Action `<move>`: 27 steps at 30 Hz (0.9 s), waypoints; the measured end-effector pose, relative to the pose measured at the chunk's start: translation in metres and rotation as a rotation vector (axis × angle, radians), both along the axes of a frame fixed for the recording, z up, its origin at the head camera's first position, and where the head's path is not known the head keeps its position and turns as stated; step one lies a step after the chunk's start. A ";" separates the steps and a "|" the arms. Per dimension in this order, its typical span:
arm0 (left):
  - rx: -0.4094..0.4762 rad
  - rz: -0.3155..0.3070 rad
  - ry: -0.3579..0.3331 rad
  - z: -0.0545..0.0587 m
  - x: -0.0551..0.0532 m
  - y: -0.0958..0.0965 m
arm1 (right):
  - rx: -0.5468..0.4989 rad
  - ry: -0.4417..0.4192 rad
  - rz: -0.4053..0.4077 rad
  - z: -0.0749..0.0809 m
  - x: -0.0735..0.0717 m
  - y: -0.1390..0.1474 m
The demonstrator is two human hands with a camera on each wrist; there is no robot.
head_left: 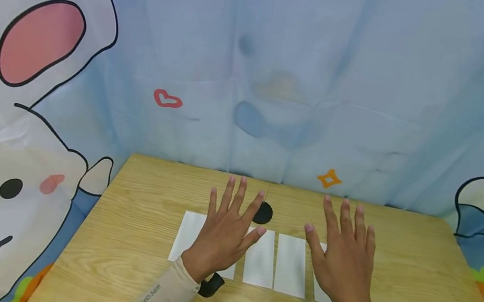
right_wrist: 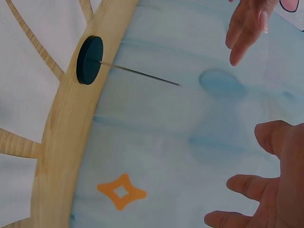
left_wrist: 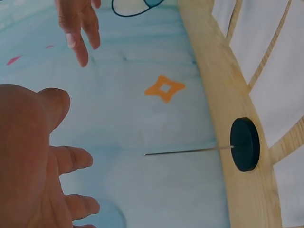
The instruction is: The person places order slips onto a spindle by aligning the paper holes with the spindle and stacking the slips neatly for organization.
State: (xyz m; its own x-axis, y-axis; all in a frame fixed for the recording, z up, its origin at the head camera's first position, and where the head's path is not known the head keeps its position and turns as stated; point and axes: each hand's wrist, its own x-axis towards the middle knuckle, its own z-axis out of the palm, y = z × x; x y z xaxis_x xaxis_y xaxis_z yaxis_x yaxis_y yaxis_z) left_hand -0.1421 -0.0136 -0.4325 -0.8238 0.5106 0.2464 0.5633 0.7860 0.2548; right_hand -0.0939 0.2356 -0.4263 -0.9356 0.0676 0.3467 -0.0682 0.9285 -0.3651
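Both hands are held over the table with fingers straight and spread, and neither holds anything. The left hand is above the left part of a row of several white paper slips, covering portions of two. Over the right end of that row is the right hand, which hides much of the last slip. Behind the row stands a paper spike with a round black base, near the left fingertips in the head view. Its thin metal rod rises from the base, with no paper on it.
The light wooden table ends at a pale blue printed curtain just behind the spike. A cartoon rabbit is printed on the curtain's left side. Dark curved pieces show at both wrists.
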 end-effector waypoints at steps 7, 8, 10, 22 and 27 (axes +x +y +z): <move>0.096 -0.059 -0.063 -0.007 -0.002 0.013 | -0.021 -0.001 -0.032 -0.005 0.009 0.007; 0.117 -0.070 -0.070 -0.009 -0.003 0.016 | -0.024 0.000 -0.036 -0.005 0.010 0.008; 0.154 -0.089 -0.069 -0.013 -0.004 0.020 | -0.032 -0.001 -0.040 -0.007 0.012 0.010; 0.218 -0.134 0.010 -0.036 -0.013 0.048 | -0.058 0.012 -0.079 -0.023 0.024 0.020; 0.276 -0.145 0.036 -0.044 -0.016 0.061 | -0.073 0.021 -0.118 -0.029 0.029 0.024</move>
